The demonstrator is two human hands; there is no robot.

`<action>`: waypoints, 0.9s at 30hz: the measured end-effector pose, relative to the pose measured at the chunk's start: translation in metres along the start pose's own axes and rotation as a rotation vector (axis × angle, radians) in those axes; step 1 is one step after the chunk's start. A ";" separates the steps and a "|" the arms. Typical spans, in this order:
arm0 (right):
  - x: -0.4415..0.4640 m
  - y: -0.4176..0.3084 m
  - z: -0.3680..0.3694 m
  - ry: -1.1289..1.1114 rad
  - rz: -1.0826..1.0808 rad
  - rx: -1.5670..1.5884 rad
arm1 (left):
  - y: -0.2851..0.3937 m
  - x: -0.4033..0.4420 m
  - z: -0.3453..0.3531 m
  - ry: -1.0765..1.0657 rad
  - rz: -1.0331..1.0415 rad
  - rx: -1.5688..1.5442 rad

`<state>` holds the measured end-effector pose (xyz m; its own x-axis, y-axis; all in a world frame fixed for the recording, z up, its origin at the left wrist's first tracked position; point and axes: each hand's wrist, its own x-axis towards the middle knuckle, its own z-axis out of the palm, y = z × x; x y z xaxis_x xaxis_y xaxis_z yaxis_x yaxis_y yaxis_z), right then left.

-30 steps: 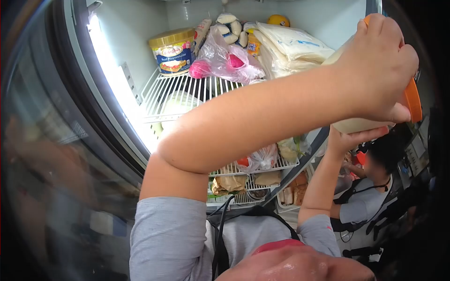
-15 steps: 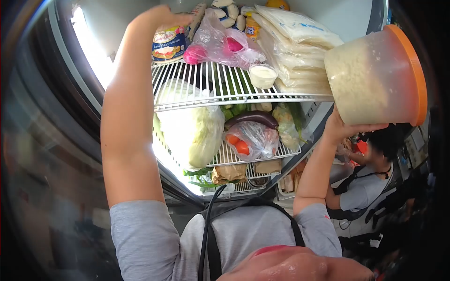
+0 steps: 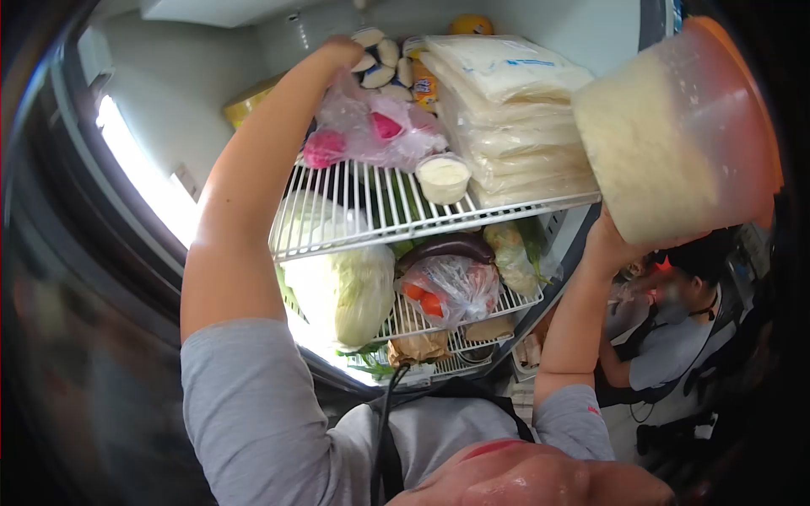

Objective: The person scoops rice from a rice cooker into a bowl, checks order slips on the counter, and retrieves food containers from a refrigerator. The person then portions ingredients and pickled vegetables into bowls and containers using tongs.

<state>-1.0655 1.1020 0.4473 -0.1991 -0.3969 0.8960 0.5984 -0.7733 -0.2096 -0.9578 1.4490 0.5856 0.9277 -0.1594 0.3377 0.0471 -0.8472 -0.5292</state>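
Note:
My right hand (image 3: 616, 240) supports a large see-through plastic tub (image 3: 654, 139) from below. The tub has an orange lid (image 3: 747, 110), is tilted on its side, and holds pale, whitish food. My left hand (image 3: 342, 52) reaches deep over the upper fridge shelf. It is at the top of a clear plastic bag (image 3: 371, 131) with bright pink items; its fingers are mostly hidden, so I cannot tell whether they grip the bag. Just beyond are several white-and-dark rounded packs (image 3: 384, 59). A small cup of white stuff (image 3: 443, 177) sits at the wire shelf's (image 3: 371, 236) front.
Flat clear packs (image 3: 519, 110) are stacked at the right of the upper shelf. Below lie a bagged cabbage (image 3: 354, 287), an eggplant (image 3: 447, 247) and bagged tomatoes (image 3: 434, 295). Another person (image 3: 666, 337) is at the right, beyond the fridge edge.
My left hand has moved deeper and rightward, to the bag's top; my forearm now covers the mayonnaise pack. The view has shifted, so the shelf appears lower. The tub stays in my right hand.

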 end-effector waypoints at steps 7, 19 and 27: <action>-0.028 0.027 -0.004 -0.116 0.138 -0.231 | -0.022 0.080 0.114 -0.455 -0.520 0.030; -0.028 0.053 -0.039 -0.133 0.430 0.437 | -0.012 0.035 0.080 -0.270 -0.734 -0.125; -0.024 0.054 -0.045 -0.010 0.503 0.752 | 0.001 0.017 0.044 -0.106 -0.774 -0.119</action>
<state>-1.0635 1.0470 0.3967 0.2276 -0.5937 0.7718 0.9628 0.0186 -0.2696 -0.9256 1.4679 0.5567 0.6778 0.5419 0.4969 0.6596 -0.7468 -0.0852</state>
